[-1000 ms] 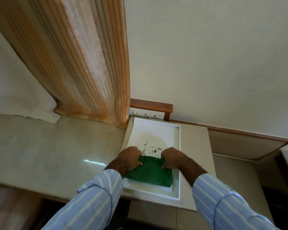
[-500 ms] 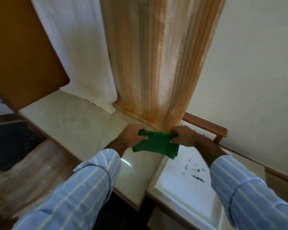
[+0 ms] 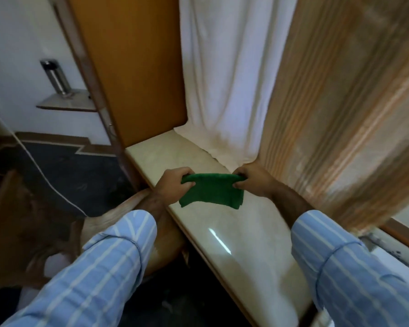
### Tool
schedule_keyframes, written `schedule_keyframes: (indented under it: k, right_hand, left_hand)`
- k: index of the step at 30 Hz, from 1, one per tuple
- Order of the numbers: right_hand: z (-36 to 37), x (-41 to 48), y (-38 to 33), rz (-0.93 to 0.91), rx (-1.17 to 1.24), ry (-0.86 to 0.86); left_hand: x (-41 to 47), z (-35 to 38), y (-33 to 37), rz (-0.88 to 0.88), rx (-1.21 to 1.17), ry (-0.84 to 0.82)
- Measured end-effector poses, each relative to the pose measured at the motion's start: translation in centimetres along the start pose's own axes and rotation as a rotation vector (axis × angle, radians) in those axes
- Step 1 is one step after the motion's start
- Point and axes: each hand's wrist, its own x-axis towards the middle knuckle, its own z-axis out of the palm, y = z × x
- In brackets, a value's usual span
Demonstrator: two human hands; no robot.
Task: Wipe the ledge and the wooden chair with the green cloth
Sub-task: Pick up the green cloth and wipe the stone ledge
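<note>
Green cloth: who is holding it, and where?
Both hands hold the green cloth. The left hand pinches its top left corner, the right hand its top right corner, and the rest hangs down.

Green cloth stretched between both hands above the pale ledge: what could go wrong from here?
The folded green cloth hangs between the left hand and the right hand, above the pale stone ledge. A sweep towards the back could snag the white curtain hem resting on the ledge. The right hand is close to the orange striped curtain and may drag it.

I count two hands: left hand (image 3: 175,185), right hand (image 3: 253,180); one green cloth (image 3: 211,191); one ledge (image 3: 234,232); two curtains: white curtain (image 3: 227,74), striped curtain (image 3: 345,109).
</note>
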Motion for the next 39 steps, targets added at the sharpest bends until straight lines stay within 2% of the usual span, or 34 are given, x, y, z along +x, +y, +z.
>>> schedule_keyframes:
  k: [6, 14, 23, 27, 29, 31, 32, 35, 39]
  right_hand:
    - [3.4, 8.5, -2.3, 0.067, 0.227, -0.030]
    - [8.2, 19.8, 0.5, 0.268, 0.626, -0.073]
    - [16.3, 27.2, 4.3, 0.508, 0.671, -0.130]
    - [19.9, 29.1, 5.5, 0.470, 0.575, -0.140]
    - [21.4, 29.8, 5.9, 0.416, 0.567, -0.112]
    - [22.6, 30.2, 6.5, 0.306, 0.483, 0.007]
    - [23.2, 30.4, 7.2, 0.264, 0.398, 0.088]
    - [24.1, 30.3, 10.2, 0.186, 0.075, 0.203]
    - [26.0, 29.1, 13.5, 0.072, -0.240, 0.117]
  left_hand:
    - [2.8, -1.3, -7.1, -0.131, -0.059, 0.065]
    - [11.2, 1.8, -15.5, -0.257, -0.128, 0.037]
    - [17.8, 7.3, -23.7, -0.395, -0.091, -0.062]
    - [20.7, 9.4, -26.4, -0.426, -0.049, -0.128]
    - [21.8, 10.4, -27.6, -0.391, 0.109, -0.116]
    - [22.3, 11.4, -28.3, -0.253, 0.392, -0.078]
    - [22.3, 12.1, -28.2, -0.169, 0.449, -0.082]
    - [20.3, 15.2, -26.7, -0.015, 0.421, -0.234]
    - [15.4, 18.8, -26.4, -0.184, 0.436, -0.306]
